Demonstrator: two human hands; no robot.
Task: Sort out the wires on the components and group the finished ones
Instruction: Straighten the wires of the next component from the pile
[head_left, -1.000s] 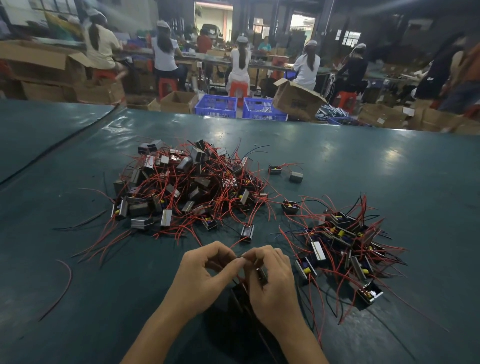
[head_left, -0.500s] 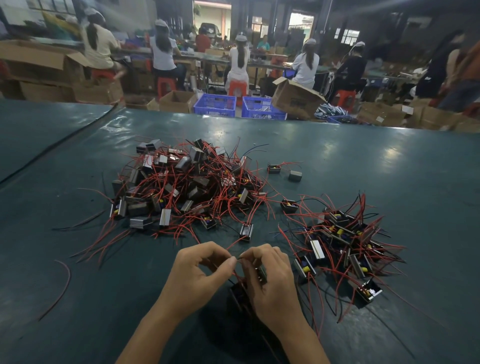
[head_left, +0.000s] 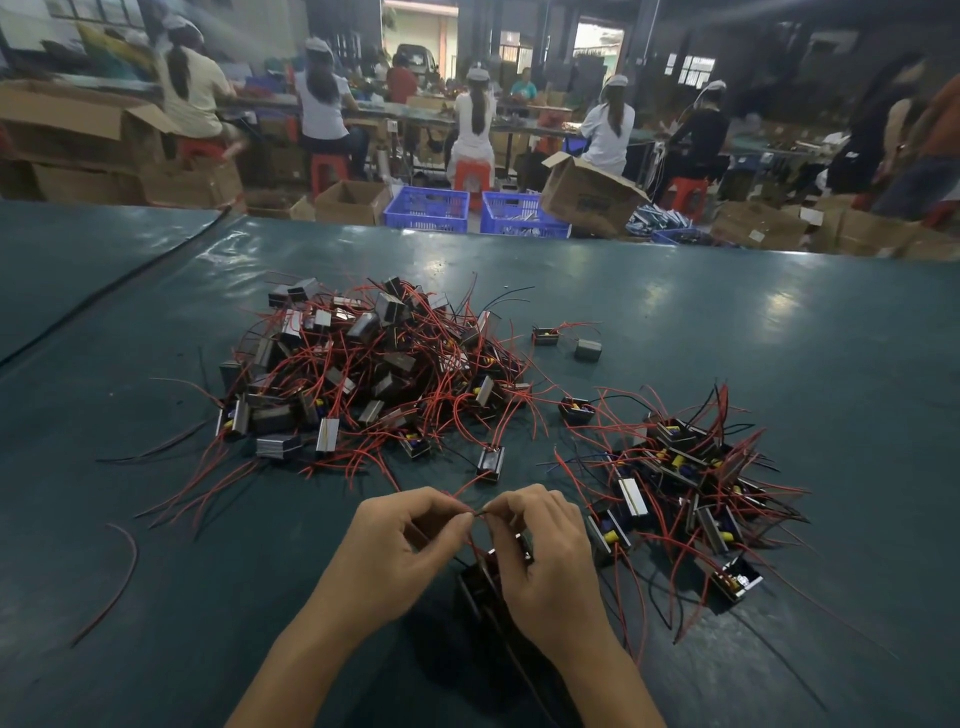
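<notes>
Near the front edge of the worktop (head_left: 208, 623), my left hand (head_left: 400, 551) and right hand (head_left: 545, 561) each pinch a red wire (head_left: 471, 543) of the component (head_left: 478, 587), which lies mostly hidden beneath them. The tangled heap (head_left: 374, 374) sits mid-worktop and the smaller group (head_left: 685, 478) lies to the right. Tugging hard could kink the lead, and a stray lead from the group just beside my hands could snag and drag pieces out.

Component (head_left: 478, 582) largely hidden beneath right hand (head_left: 545, 561); its wire (head_left: 467, 491) vanishes between the fingertips (head_left: 464, 519). Both forearms (head_left: 291, 670) cut by near edge; far workers (head_left: 322, 98) blurred.
</notes>
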